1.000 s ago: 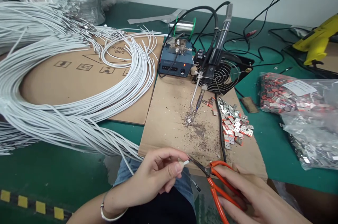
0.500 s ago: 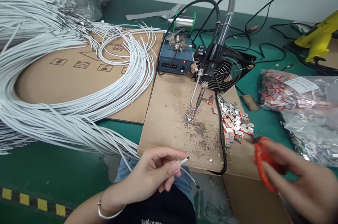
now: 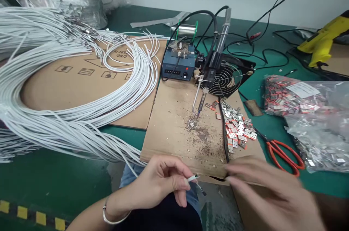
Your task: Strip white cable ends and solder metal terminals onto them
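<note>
Left grip (image 3: 167, 182) pinched a thin, white, plastic-sheathed cable (image 3: 192, 179), small dark wire tips (image 3: 196, 176) protruding, near the brown cardboard sheet's (image 3: 174, 129) near edge, partly hiding it. Right grip (image 3: 275, 191), blurred, was parted.

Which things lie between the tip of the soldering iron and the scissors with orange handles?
In the head view, from the soldering iron tip toward the scissors come speckled cardboard, a black cable, then a pile of small metal connectors.
</note>
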Demonstrator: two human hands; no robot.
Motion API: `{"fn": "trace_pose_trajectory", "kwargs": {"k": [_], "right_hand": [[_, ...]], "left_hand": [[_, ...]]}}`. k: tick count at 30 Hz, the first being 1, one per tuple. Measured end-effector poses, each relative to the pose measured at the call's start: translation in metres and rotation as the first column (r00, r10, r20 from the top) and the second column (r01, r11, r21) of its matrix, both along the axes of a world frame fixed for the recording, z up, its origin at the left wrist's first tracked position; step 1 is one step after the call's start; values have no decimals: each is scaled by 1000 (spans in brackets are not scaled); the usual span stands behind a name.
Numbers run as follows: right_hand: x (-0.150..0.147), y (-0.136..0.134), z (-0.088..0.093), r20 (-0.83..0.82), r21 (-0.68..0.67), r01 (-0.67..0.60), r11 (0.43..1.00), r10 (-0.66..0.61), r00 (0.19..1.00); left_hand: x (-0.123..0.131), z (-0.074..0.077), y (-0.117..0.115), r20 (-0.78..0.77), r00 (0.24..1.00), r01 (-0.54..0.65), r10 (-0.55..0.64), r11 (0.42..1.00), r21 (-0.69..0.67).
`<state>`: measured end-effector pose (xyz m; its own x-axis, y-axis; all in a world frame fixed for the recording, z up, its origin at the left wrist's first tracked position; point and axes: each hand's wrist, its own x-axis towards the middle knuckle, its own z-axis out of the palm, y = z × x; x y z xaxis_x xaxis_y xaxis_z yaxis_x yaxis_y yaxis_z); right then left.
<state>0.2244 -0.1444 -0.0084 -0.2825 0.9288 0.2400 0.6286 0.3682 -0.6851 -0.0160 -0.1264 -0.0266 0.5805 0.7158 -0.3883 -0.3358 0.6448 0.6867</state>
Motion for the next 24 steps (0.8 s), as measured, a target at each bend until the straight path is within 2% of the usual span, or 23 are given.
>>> {"fn": "trace_pose_trajectory", "kwargs": {"k": [2, 4, 7, 10, 13, 15, 17, 21, 23, 24], "right_hand": [[-39, 4, 4, -141, -100, -192, 976, 177, 974], [-60, 9, 5, -242, -150, -229, 962, 189, 952], [-65, 13, 2, -291, -168, -201, 965, 147, 945], [-60, 12, 1, -276, -178, -196, 964, 142, 951], [-60, 6, 1, -282, -190, -149, 970, 91, 955], [-64, 3, -2, -327, -219, -110, 970, 33, 944], [-71, -1, -9, -407, -231, -78, 970, -24, 913], [-87, -1, -20, -618, -206, 3, 978, -133, 775], [-90, 3, -21, -744, -231, 18, 973, -189, 640], [-88, 6, -20, -811, -250, 12, 968, -216, 544]], "left_hand": [[0, 1, 0, -34, 999, 9, -8, 999, 33], [-2, 2, -1, -116, 993, -4, 20, 990, 140], [-5, 3, -3, -262, 961, 18, 87, 927, 374], [-7, 2, -6, -355, 924, 91, 145, 817, 570], [-7, 1, -8, -418, 879, 138, 229, 717, 684], [-5, 0, -9, -430, 864, 141, 262, 695, 705], [-2, -1, -11, -409, 873, 106, 265, 716, 690], [9, -4, -16, -284, 925, -65, 253, 840, 539], [13, -5, -19, -263, 940, -80, 219, 888, 453], [14, -5, -20, -265, 947, -61, 184, 908, 414]]}}
